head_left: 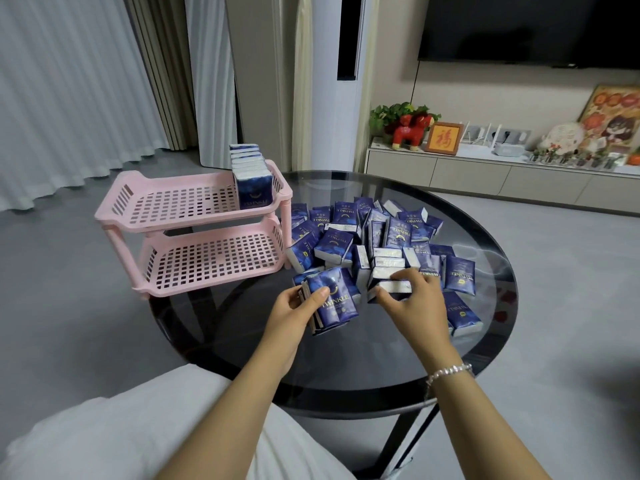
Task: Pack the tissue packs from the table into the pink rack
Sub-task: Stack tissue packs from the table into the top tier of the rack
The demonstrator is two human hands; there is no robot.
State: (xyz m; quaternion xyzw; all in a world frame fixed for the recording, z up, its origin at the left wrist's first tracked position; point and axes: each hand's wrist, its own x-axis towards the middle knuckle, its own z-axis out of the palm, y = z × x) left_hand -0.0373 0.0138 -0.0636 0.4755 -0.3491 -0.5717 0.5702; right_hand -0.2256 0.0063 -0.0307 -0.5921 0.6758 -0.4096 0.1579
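Nearest, the left hand (pixel 298 308) grips a small stack of blue tissue packs (pixel 332 301), thumb across the top pack's face and fingers curled behind the stack, which stands on the round glass table (pixel 363 372). Just beside it, the right hand (pixel 412 299) (a beaded bracelet (pixel 449 372) sits on that wrist) pinches a pack lying on its side (pixel 393 287) at the near edge of the heap, thumb on one end and fingers curled over the top. Beyond the hands, the loose heap of packs (pixel 377 237) spreads over the middle of the table, some flat, some on edge. Farther left, the pink rack (pixel 194 233) stands at the table's rim; a row of upright packs (pixel 250 174) fills the right end of its upper shelf. Past it all, a low cabinet (pixel 485 174) runs along the wall.
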